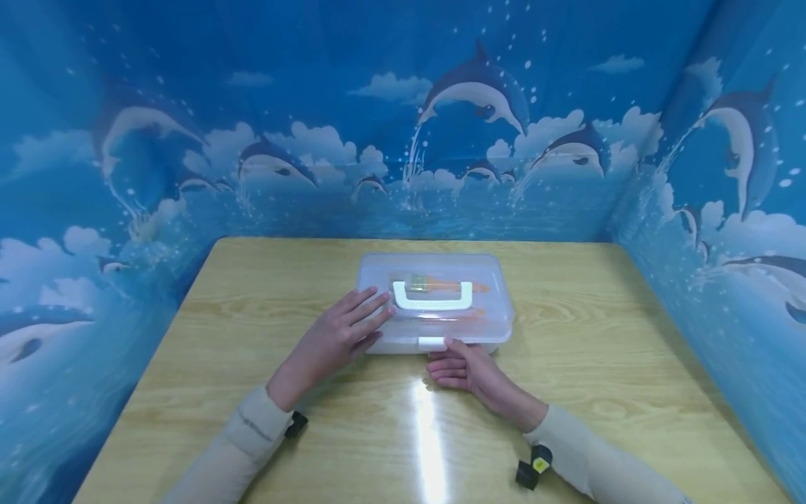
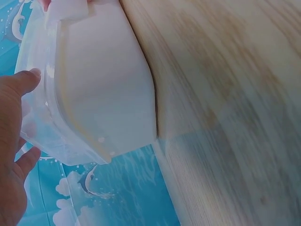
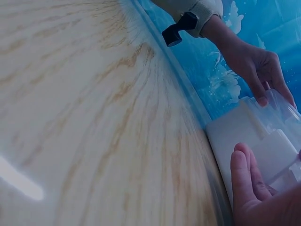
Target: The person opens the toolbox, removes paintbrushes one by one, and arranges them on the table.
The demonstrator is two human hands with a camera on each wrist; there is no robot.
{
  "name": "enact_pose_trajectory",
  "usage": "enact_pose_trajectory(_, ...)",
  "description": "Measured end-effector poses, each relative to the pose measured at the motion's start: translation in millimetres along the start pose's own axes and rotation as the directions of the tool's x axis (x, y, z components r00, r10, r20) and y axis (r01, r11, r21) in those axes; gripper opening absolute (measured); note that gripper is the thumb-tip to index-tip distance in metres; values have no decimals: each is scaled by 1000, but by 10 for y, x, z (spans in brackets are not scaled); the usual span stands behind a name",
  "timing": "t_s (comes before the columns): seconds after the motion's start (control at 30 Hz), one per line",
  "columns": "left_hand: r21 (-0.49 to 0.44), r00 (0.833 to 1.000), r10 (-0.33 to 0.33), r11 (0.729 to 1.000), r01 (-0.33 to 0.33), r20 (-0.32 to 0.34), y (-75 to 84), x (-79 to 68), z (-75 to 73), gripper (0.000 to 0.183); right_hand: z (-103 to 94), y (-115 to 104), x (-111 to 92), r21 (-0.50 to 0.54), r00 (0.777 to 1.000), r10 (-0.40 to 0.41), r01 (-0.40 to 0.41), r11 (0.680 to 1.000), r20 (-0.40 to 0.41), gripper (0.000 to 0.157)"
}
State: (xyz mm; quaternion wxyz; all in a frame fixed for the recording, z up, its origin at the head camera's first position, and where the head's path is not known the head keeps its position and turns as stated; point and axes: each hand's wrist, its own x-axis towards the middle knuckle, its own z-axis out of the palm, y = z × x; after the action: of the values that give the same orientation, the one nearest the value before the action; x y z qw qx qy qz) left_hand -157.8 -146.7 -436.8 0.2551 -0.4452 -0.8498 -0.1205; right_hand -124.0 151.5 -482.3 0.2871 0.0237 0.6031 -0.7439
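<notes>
A translucent white plastic box (image 1: 441, 263) with a white carry handle (image 1: 434, 304) stands on the table, its lid down. An orange-handled paintbrush (image 1: 450, 285) shows through the lid. My left hand (image 1: 345, 327) rests on the lid's left front part with its fingers spread. In the left wrist view, the thumb (image 2: 29, 81) of this hand lies at the lid's rim. My right hand (image 1: 469, 371) is at the white latch (image 1: 431, 344) on the box's front, thumb at its upper edge and fingers in front and below, pinching it.
The wood-grain table (image 1: 283, 273) extends around the box and carries a bright light reflection in front of it. A blue curtain (image 1: 327, 182) printed with dolphins stands along the back and both sides. Small black devices (image 1: 532, 467) are strapped at the wrists.
</notes>
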Motion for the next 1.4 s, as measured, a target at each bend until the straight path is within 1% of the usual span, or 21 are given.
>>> enact_pose_trajectory(0.2, -4, 1000, -2, 1000, 2, -10, -1, 8, -1, 66, -15, -6, -17, -13, 1000, -8, 8, 1000, 4, 66)
enact_pose_trajectory(0.37, -2, 1000, 6, 1000, -6, -16, -1, -3, 17, 65, -23, -15, -49, -53, 1000, -7, 8, 999, 11, 64)
enact_pose_trajectory(0.47, -5, 1000, 4, 1000, -4, -22, -5, -10, 22, 66, -19, -30, -66, -85, 1000, -7, 9, 996, 17, 65)
enact_pose_trajectory(0.7, -5, 998, 28, 1000, -28, -50, -17, -3, 24, 65, 8, -55, -113, -98, 1000, -10, 13, 995, 27, 67)
enact_pose_trajectory(0.83, -10, 998, 31, 999, -31, -55, -20, -1, 30, 65, 7, -53, -135, -102, 998, -31, 36, 994, 46, 67)
enact_pose_trajectory(0.93, -16, 998, 30, 999, -31, -59, -17, -3, 30, 66, 6, -61, -151, -124, 997, -49, 56, 991, 53, 65)
enact_pose_trajectory(1.1, -18, 998, 31, 999, -32, -58, -13, -10, 39, 68, -6, -56, -167, -206, 994, -87, 99, 974, 64, 56)
enact_pose_trajectory(1.23, -27, 998, 23, 999, -24, -53, -18, -9, 38, 66, -37, -47, -164, -255, 987, -122, 146, 956, 109, 49)
enact_pose_trajectory(1.4, -34, 998, 20, 999, -22, -52, -24, -12, 44, 65, -79, -47, -160, -295, 972, -156, 204, 934, 176, 48)
